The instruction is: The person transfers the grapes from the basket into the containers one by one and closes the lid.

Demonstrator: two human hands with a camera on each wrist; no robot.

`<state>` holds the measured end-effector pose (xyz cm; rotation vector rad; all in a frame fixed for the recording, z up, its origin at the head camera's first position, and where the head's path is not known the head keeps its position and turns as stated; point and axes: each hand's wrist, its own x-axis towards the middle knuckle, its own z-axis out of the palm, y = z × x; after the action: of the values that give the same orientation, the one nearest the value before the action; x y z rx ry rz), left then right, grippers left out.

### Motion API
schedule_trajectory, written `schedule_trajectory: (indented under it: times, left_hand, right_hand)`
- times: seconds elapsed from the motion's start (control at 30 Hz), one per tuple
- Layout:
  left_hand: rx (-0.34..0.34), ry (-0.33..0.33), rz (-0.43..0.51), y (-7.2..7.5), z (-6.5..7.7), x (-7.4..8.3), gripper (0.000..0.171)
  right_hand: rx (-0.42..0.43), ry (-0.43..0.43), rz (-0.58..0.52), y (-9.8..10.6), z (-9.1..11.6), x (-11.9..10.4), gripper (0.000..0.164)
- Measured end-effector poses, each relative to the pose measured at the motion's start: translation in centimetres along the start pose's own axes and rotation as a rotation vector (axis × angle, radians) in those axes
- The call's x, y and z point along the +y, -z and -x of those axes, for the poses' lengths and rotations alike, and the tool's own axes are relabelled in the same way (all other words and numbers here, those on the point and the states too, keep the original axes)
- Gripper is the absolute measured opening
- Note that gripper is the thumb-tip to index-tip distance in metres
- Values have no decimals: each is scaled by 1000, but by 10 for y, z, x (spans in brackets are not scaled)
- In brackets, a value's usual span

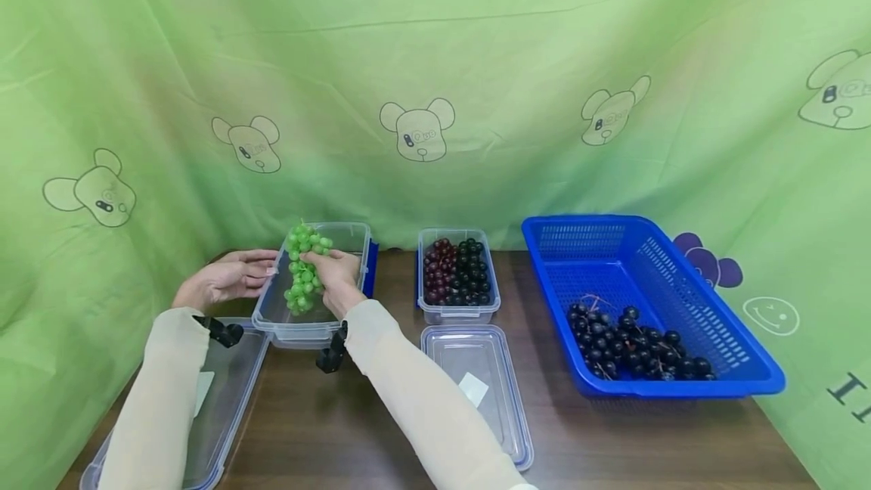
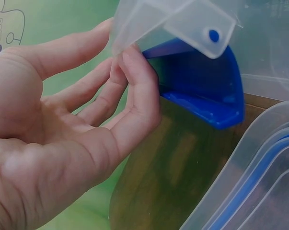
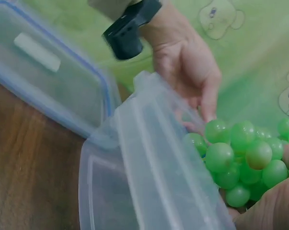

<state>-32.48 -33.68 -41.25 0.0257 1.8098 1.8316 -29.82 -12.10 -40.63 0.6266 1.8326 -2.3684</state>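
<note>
My right hand [image 1: 340, 278] holds a bunch of green grapes [image 1: 301, 289] inside a large clear plastic container [image 1: 350, 231]. In the right wrist view the green grapes [image 3: 245, 158] sit close beside the container's wall [image 3: 149, 158], and only part of the hand shows. At the container's left side, my left hand [image 1: 234, 278] grips its rim with thumb and bent fingers. The left wrist view shows these fingers [image 2: 139, 96] by a blue locking flap [image 2: 206, 91], which hangs open.
A smaller clear container [image 1: 459, 314] holds dark red and black grapes. Its lid [image 1: 486, 369] lies in front; a larger lid [image 1: 227, 399] lies under my left forearm. On the right stands a blue basket [image 1: 578, 227] with black grapes [image 1: 633, 346]. A green curtain [image 1: 503, 59] hangs behind.
</note>
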Motion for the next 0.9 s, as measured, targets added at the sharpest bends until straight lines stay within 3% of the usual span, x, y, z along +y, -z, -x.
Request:
schedule_trajectory:
  times: [0.13,0.37,0.53,0.77,0.9]
  left_hand:
    - [-1,-2,-22,1,-1,0,35]
    - [29,11,-48,0,0,0,63]
    - [37,14,-59,0,1,-1,64]
    - [36,12,-87,-2,2,-1,70]
    - [29,2,-89,-2,0,0,69]
  right_hand:
    - [31,14,30,-4,0,5,41]
    - [107,15,97,-9,-4,17,48]
    - [105,-10,114,-10,-4,22,46]
    - [111,-84,139,-9,-5,23,70]
    - [98,-99,162,-9,-8,22,69]
